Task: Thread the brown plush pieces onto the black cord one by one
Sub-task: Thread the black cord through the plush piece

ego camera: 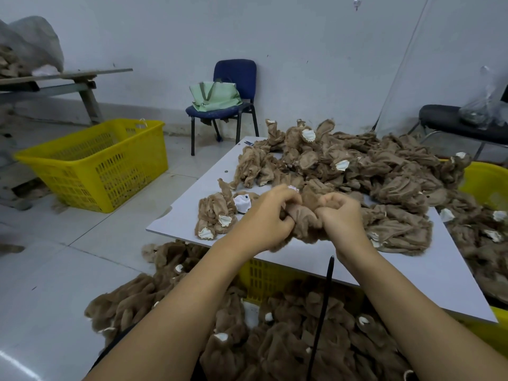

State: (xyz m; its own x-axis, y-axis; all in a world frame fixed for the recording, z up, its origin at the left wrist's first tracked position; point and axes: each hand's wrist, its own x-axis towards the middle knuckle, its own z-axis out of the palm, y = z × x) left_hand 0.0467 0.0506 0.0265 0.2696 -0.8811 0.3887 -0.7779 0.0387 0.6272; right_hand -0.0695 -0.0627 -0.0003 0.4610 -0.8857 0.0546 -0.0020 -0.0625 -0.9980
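Note:
Both my hands hold one brown plush piece [305,220] over the near part of the white table [176,215]. My left hand [270,215] grips its left side with curled fingers, and my right hand [342,218] grips its right side. A black cord [324,303] rises between my forearms, its tip just below my right wrist and apart from the piece. A big heap of loose brown plush pieces [357,166] covers the far and right part of the table. A mass of plush pieces [275,339] lies below the table's near edge, around the cord.
A small plush bundle [217,215] with a white part lies left of my hands. A yellow basket [96,163] stands on the floor at left, another yellow basket [264,279] under the table. A blue chair [233,86] with a green bag stands by the wall.

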